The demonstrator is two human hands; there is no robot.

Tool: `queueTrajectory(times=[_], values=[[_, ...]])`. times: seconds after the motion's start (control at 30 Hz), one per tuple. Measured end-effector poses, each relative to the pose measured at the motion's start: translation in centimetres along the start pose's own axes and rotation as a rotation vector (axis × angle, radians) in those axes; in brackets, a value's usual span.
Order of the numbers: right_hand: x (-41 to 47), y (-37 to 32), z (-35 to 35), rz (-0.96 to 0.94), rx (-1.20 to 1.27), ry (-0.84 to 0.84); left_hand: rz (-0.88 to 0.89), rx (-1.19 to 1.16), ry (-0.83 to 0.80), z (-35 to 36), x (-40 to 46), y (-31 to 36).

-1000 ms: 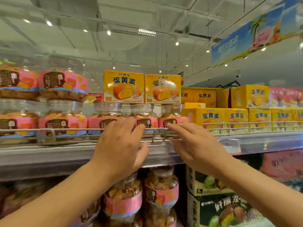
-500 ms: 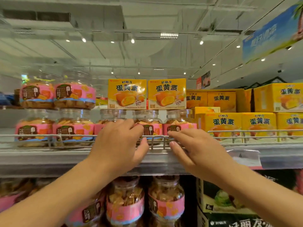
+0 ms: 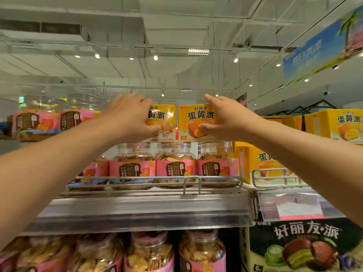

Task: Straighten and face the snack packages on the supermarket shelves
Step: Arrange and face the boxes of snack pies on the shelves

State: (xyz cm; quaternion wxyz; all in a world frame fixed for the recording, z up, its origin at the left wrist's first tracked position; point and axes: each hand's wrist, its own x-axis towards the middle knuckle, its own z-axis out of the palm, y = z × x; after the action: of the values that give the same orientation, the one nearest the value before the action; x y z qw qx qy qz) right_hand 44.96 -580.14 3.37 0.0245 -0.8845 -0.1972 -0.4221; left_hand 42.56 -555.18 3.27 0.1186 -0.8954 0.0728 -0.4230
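- Atop the row of clear biscuit jars point(image 3: 176, 165), two yellow egg-yolk pie boxes are seen side by side, fronts outward.
- Left box point(image 3: 164, 122) is gripped by the left hand point(image 3: 129, 114), fingers curled over its top, thumb on its face.
- Right box point(image 3: 196, 122) is clasped likewise by the right hand point(image 3: 225, 116).
- Both boxes are best squared together, edges touching, faces flush with the jar fronts.
- Pressure should be kept light, since the jar lids beneath could be shifted.
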Motion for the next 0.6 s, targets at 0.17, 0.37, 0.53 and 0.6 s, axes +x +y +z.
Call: queueTrajectory(times=[0.17,0.37,0.53,0.6], values=[[0.2,-0.4,-0.9,0.027,0.059,0.089,-0.019,-0.22,0.105,-0.4,-0.1,-0.7],[-0.4,-1.2,-2.0,0.109,0.301,-0.001,0.009,-0.49,0.104,-1.0,-0.6,-1.4],[-1.1,-1.5,-2.4,0.09,0.282,0.063,0.052,-0.498,0.178,-0.4,-1.1,-1.9],[-1.7,-1.6,-2.9,0.086,0.304,0.1,0.047,-0.529,0.244,-0.5,-1.6,-1.9]])
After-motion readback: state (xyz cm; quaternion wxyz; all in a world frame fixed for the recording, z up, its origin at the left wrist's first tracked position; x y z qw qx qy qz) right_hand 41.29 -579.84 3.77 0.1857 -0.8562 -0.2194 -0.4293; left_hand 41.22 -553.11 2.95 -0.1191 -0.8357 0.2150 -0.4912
